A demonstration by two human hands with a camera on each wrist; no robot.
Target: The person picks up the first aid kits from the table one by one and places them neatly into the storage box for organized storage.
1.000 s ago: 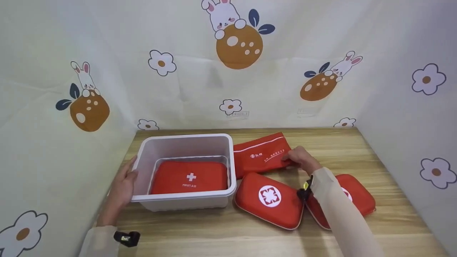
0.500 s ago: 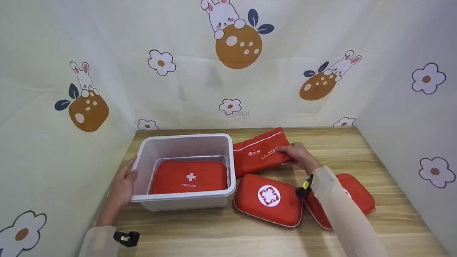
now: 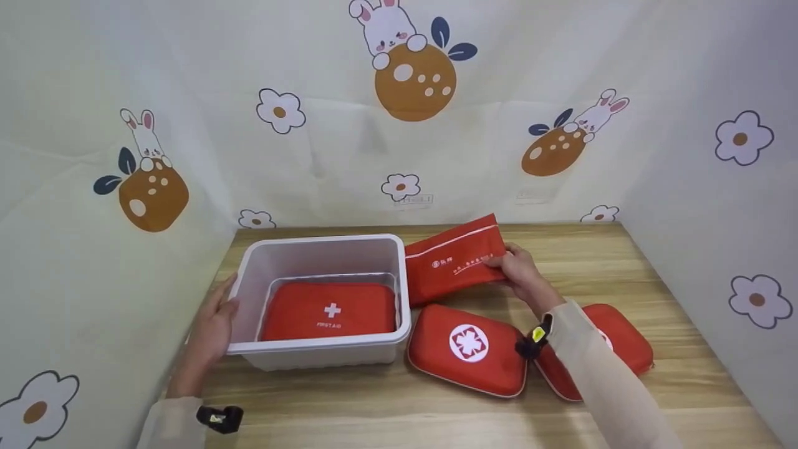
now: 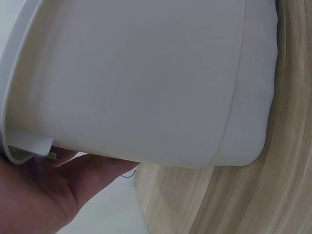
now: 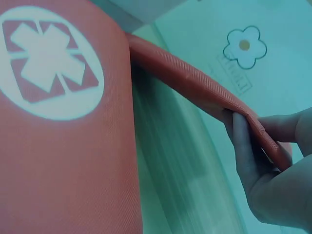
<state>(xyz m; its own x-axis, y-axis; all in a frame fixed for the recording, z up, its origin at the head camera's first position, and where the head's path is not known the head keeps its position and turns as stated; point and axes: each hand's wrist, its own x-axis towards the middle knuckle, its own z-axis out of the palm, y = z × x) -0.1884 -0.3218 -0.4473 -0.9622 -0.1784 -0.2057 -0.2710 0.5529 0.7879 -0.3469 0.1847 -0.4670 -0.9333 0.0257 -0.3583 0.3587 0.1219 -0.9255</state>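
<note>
A red flat pouch (image 3: 455, 262) with a white stripe and white lettering is tilted up behind the bin's right side. My right hand (image 3: 520, 274) pinches its right end between thumb and fingers, as the right wrist view shows. At the left, my left hand (image 3: 215, 321) grips the rim of a white plastic bin (image 3: 324, 345). In the left wrist view its fingers lie below the rim, against the outer wall (image 4: 146, 83). Inside the bin lies a red first aid case (image 3: 330, 308) with a white cross.
Right of the bin, a red zipped case (image 3: 467, 349) with a white round emblem lies on the wooden table (image 3: 349, 405). Another red case (image 3: 626, 337) lies beside it, partly under my right forearm. Printed cloth walls (image 3: 324, 149) surround the table at the back and sides.
My right hand has raised the pouch's right end, so the pouch tilts up more. My left hand and the bin have stayed put.
</note>
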